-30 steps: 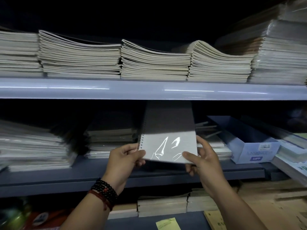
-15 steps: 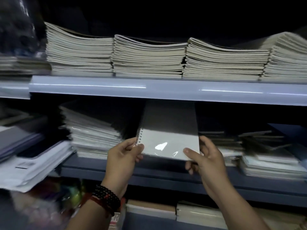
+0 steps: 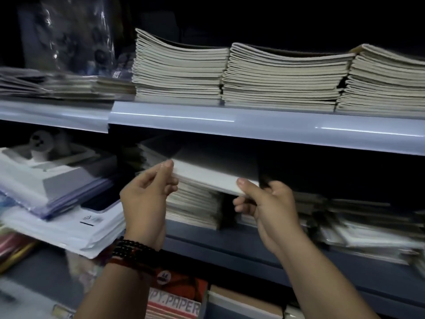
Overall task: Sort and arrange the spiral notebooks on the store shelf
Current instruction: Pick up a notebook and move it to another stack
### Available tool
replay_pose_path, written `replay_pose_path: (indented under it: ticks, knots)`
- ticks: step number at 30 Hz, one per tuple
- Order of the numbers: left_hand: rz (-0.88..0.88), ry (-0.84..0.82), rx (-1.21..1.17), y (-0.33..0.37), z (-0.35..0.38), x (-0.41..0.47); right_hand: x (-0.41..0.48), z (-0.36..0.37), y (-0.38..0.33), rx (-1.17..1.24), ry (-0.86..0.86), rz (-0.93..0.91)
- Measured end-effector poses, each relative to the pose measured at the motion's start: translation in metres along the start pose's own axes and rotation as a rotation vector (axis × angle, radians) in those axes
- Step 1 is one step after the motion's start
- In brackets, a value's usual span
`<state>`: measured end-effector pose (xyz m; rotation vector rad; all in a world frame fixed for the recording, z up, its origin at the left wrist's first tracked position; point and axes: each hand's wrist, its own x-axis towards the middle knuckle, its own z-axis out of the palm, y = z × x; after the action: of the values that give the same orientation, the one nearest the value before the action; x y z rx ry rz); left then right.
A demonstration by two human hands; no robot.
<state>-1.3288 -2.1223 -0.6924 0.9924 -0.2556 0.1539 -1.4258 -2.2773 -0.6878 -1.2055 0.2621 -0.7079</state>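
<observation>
I hold a white spiral notebook [image 3: 207,174] flat in both hands, just above a stack of notebooks [image 3: 193,208] on the middle shelf [image 3: 230,240]. My left hand [image 3: 147,194] pinches its near left corner. My right hand [image 3: 269,203] grips its near right corner, thumb on top. The notebook's far end reaches into the dark under the upper shelf [image 3: 253,127], and its spiral edge is hidden.
Three tall piles of pale notebooks [image 3: 282,77] sit on the upper shelf. White and purple packs [image 3: 57,194] lie at the left. Loose wrapped notebooks [image 3: 358,224] crowd the middle shelf to the right. Copy-paper reams [image 3: 174,302] lie below.
The view has swung left. The notebook has moved left and down from the gap between stacks to just over the left stack, now held nearly flat.
</observation>
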Motion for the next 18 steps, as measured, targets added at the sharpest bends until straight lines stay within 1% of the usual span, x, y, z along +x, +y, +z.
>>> replay_pose_path:
  ticks: [3,7,9,11,14,18]
  knots:
    - [-0.014,0.003,-0.06,0.007,-0.009,0.022,0.016,0.028,0.002,-0.017,0.0,0.066]
    - [-0.025,0.026,-0.107,0.009,-0.013,0.046,0.036,0.054,0.005,-0.271,0.083,0.168]
    - [-0.014,-0.005,-0.103,0.008,-0.014,0.058,0.049,0.063,0.01,-0.38,0.106,0.213]
    - [-0.016,-0.053,-0.056,0.005,-0.015,0.066,0.059,0.074,0.017,-0.486,0.101,0.197]
    - [-0.05,-0.052,0.04,0.003,-0.016,0.074,0.072,0.087,0.024,-0.743,0.039,0.17]
    - [-0.079,-0.024,0.023,0.001,-0.016,0.08,0.078,0.09,0.028,-0.981,-0.022,0.121]
